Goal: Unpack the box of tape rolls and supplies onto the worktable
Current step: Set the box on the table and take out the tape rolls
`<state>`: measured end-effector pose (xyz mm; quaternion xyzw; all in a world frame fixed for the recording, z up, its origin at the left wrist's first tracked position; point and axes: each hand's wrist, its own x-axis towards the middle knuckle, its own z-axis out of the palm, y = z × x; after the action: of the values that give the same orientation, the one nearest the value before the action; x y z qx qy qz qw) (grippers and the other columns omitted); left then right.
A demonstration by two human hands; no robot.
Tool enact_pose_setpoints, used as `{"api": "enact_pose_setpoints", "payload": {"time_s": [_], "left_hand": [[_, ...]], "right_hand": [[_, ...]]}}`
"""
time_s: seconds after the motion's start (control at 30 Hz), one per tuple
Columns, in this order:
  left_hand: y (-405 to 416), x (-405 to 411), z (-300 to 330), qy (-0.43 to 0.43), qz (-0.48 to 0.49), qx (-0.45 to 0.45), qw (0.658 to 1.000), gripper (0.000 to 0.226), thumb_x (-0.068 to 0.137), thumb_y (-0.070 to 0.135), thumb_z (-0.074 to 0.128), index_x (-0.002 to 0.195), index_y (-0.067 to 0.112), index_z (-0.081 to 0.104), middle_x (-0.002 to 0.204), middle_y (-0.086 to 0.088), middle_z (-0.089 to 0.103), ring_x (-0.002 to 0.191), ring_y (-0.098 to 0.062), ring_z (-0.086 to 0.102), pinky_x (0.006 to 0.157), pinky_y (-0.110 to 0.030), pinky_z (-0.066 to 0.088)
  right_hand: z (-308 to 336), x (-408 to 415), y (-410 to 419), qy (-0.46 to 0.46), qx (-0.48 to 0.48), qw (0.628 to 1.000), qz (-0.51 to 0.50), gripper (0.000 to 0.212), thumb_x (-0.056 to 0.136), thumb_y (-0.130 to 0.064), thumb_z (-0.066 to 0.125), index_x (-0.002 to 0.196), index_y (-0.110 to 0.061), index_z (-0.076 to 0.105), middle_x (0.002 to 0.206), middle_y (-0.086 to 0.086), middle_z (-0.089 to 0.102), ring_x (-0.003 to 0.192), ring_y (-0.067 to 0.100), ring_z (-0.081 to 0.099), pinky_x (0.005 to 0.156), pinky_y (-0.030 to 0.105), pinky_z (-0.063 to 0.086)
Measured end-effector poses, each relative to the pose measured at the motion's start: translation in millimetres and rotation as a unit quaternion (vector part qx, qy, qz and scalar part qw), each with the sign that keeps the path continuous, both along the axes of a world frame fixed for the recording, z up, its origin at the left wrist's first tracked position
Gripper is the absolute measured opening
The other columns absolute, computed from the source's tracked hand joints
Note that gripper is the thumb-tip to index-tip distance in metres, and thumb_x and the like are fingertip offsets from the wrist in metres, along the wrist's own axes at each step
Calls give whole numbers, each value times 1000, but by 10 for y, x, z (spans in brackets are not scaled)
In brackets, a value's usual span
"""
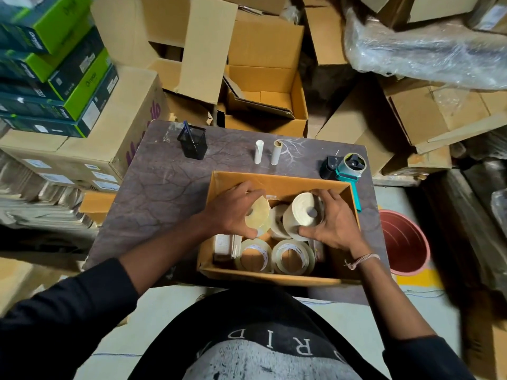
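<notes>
An open cardboard box [277, 181] sits on the dark worktable [153, 193] in front of me. My left hand [229, 212] grips a yellowish tape roll [258, 216] held on edge over the box. My right hand [336, 219] grips a thick white roll [301, 212], also on edge. A third pale roll [278, 223] shows between them. Two clear tape rolls [255, 255] [292, 256] lie flat at the box's near side, beside a white packet [223, 244] at its left.
On the table behind the box stand a black mesh pen holder [193, 142], two small paper cores [259, 152] [276, 152] and a teal tape dispenser [347, 167]. A red bucket [403, 242] stands on the floor at right. Cardboard boxes [263, 78] crowd the far side.
</notes>
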<state>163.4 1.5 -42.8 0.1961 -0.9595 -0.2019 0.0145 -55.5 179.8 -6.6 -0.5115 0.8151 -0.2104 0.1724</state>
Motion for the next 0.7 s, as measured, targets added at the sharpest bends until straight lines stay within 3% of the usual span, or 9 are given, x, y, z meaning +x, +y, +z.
{"api": "enact_pose_setpoints", "payload": {"time_s": [0.07,0.2,0.33,0.5,0.7], "left_hand": [[13,53,134,42,31,22,998,104,58,62,79,145,16,48,136,-3,50,118,-22,54,90,-36,52],[-102,86,446,93,63,38,993,96,59,54,87,140,16,52,130,-5,55,108,-23,57,81,-35,53],[-387,69,710,131,116,72,982,104,55,65,77,144,16,52,133,-3,56,115,-22,57,93,-43,55],[-755,15,967,179,138,48,973,108,57,66,74,149,14,50,136,-3,54,122,-20,55,101,-41,51],[-1229,-220,977,120,178,10,977,108,59,52,85,153,17,45,143,0,48,129,-20,51,106,-38,46]], "right_hand": [[42,1,-27,-8,-2,1000,5,98,51,-50,91,135,-23,49,130,0,52,116,19,52,97,27,40],[267,-63,-163,-14,-21,1000,16,93,50,-55,90,129,-26,53,119,-8,53,105,10,50,95,31,47],[560,-156,-429,-14,-50,998,28,92,50,-55,90,130,-26,54,119,-6,56,106,13,54,94,31,46],[806,-223,-903,-8,-91,995,36,92,53,-57,88,132,-26,53,122,-5,56,108,10,52,89,27,43],[697,-212,-1566,0,-96,995,10,92,56,-45,91,135,-20,50,126,2,52,109,14,48,90,27,40]]}}
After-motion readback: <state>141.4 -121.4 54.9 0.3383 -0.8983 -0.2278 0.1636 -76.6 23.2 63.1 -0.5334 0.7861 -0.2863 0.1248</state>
